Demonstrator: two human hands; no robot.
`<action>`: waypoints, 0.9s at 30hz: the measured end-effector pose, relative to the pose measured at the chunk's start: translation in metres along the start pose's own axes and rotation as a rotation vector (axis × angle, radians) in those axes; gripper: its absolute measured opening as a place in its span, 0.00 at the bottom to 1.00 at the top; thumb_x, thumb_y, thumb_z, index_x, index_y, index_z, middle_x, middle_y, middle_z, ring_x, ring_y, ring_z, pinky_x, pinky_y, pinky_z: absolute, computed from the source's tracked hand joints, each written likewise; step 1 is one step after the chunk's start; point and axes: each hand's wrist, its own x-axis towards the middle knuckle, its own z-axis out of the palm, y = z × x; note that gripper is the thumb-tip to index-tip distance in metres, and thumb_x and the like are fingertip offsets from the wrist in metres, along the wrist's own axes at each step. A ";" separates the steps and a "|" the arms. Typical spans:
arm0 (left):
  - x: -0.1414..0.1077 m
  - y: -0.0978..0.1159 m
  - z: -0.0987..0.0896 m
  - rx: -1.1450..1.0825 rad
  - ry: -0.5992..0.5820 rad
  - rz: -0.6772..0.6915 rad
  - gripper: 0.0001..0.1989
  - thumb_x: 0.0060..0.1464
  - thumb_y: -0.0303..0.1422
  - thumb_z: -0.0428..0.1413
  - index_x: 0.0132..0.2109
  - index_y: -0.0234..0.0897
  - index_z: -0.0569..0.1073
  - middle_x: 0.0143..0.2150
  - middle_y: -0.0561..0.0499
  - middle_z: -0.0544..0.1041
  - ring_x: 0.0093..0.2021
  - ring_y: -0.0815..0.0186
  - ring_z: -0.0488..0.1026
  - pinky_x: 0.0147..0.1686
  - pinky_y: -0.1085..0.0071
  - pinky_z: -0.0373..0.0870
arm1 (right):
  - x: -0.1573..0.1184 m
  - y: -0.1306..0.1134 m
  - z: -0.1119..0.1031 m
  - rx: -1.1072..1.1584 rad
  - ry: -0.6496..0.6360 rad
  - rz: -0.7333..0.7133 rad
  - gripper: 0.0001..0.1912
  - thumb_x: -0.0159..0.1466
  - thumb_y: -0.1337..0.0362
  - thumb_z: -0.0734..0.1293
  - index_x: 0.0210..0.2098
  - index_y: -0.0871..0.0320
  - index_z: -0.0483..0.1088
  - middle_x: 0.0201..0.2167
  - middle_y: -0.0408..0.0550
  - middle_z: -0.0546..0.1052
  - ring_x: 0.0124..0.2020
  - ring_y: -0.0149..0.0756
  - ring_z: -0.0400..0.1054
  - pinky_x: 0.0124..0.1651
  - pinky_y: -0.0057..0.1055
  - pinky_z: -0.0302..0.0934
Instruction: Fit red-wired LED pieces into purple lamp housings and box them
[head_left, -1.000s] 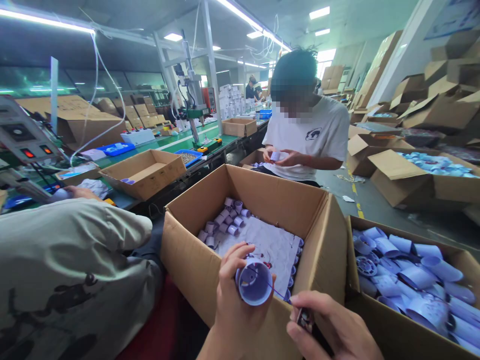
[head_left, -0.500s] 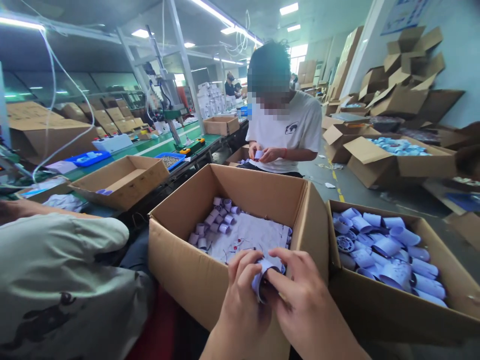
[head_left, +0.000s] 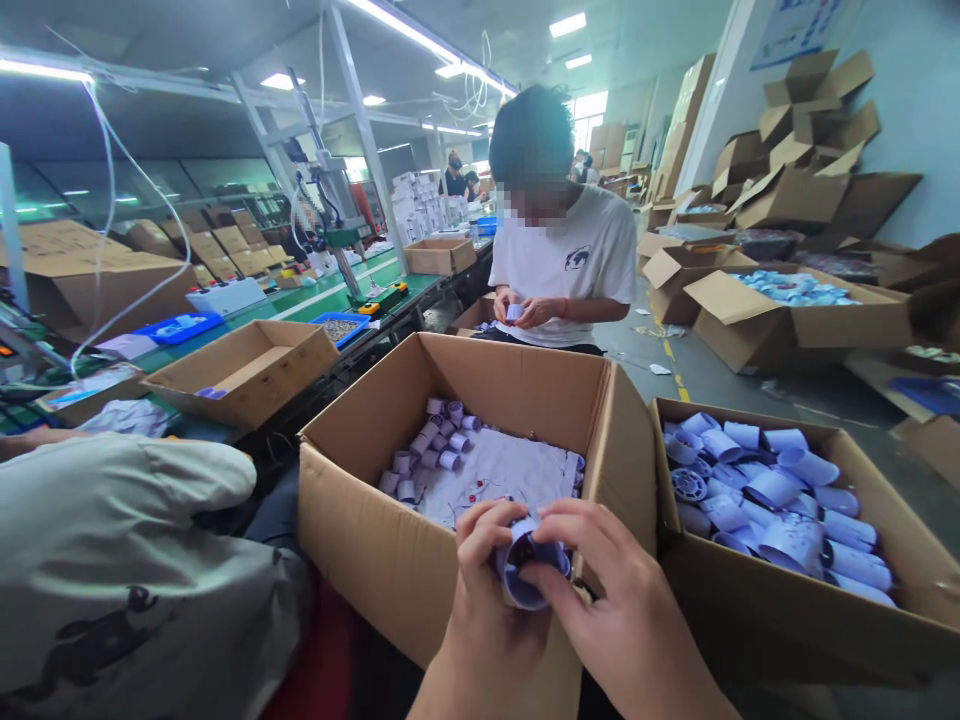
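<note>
My left hand [head_left: 487, 575] is wrapped round a short white plastic cylinder [head_left: 525, 592], its open end tilted up toward me. My right hand [head_left: 600, 560] pinches the rim, the thumb reaching inside the opening. What lies deeper in the cylinder is dark and hard to make out. Just beyond my hands is a large open cardboard box [head_left: 360, 545]. Inside it, several small white cylinders [head_left: 450, 459] stand and lie in rows on a pale sheet [head_left: 510, 460], along with small red parts with wires [head_left: 476, 486].
To the right, a cardboard box [head_left: 911, 525] holds many loose white cylinders [head_left: 787, 500]. A co-worker in a white shirt [head_left: 600, 245] sits opposite, handling a similar part. Another person's grey sleeve [head_left: 150, 480] is close at left. Behind runs a green conveyor bench [head_left: 292, 305] with a cardboard tray [head_left: 247, 375].
The cylinder has turned so its opening faces me more. My right fingers have shifted from reaching in over the top to gripping the rim, with the thumb inside.
</note>
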 end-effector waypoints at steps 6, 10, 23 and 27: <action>-0.003 0.000 -0.003 -0.037 0.026 0.020 0.31 0.42 0.18 0.58 0.52 0.41 0.59 0.47 0.46 0.77 0.52 0.59 0.69 0.48 0.60 0.73 | 0.008 -0.003 -0.001 0.370 -0.253 0.526 0.20 0.51 0.70 0.66 0.42 0.50 0.74 0.36 0.43 0.81 0.35 0.36 0.76 0.36 0.31 0.73; -0.005 0.003 -0.002 -0.053 0.085 -0.027 0.32 0.42 0.18 0.59 0.53 0.43 0.58 0.48 0.46 0.77 0.52 0.58 0.68 0.48 0.59 0.73 | 0.004 -0.003 0.009 0.580 -0.222 0.615 0.19 0.51 0.69 0.66 0.43 0.53 0.74 0.39 0.46 0.78 0.37 0.37 0.77 0.37 0.31 0.74; -0.008 0.000 -0.002 -0.240 0.098 -0.291 0.28 0.51 0.25 0.62 0.53 0.47 0.59 0.53 0.45 0.71 0.50 0.58 0.74 0.44 0.58 0.78 | -0.011 0.000 0.029 0.623 -0.140 0.421 0.17 0.65 0.60 0.66 0.53 0.51 0.70 0.48 0.50 0.76 0.44 0.38 0.76 0.47 0.32 0.74; 0.000 0.004 -0.021 -0.582 -0.138 -0.506 0.26 0.57 0.42 0.60 0.58 0.55 0.56 0.56 0.43 0.67 0.49 0.57 0.77 0.42 0.58 0.80 | -0.008 0.008 0.006 0.528 -0.345 0.163 0.31 0.61 0.60 0.72 0.62 0.42 0.63 0.60 0.47 0.70 0.63 0.44 0.64 0.62 0.40 0.64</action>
